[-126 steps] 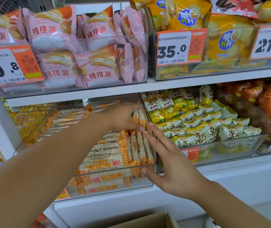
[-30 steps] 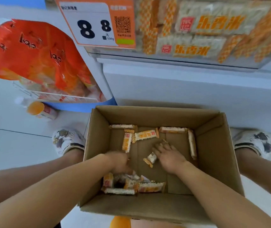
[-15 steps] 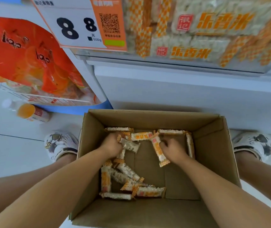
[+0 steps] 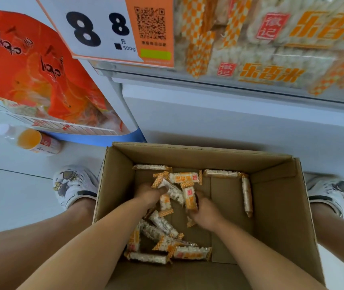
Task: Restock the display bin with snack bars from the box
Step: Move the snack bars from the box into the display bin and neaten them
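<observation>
Orange bags (image 4: 31, 65): piled in a white wire basket (image 4: 62, 124) at upper left, larger in the view than half a second ago (the head has dipped closer).
Juice bottle (image 4: 29, 139): lying on the floor just beneath the basket, as before.
Price tag (image 4: 112, 30): reads 8 8, clipped to the front of the display bin (image 4: 250, 86), which is packed with the same orange-checked snack bars.
Left hand (image 4: 149, 194): inside the cardboard box (image 4: 282, 206), fingers curled round a cluster of snack bars (image 4: 171, 190); half a second ago it held them nearer the far wall, and the hand now sits a little closer to the middle.
Right hand (image 4: 205, 212): also in the box, fingers clamped on one bar (image 4: 190, 198) standing nearly upright; earlier that bar lay slanted in its grip.
Hands together: nearly touching, closer than before.
Loose snack bars (image 4: 167, 245): a heap on the box floor near the left forearm, more along the far wall and one at the right, unchanged.
Box: on the floor between two patterned shoes (image 4: 74, 185), below the shelf.
</observation>
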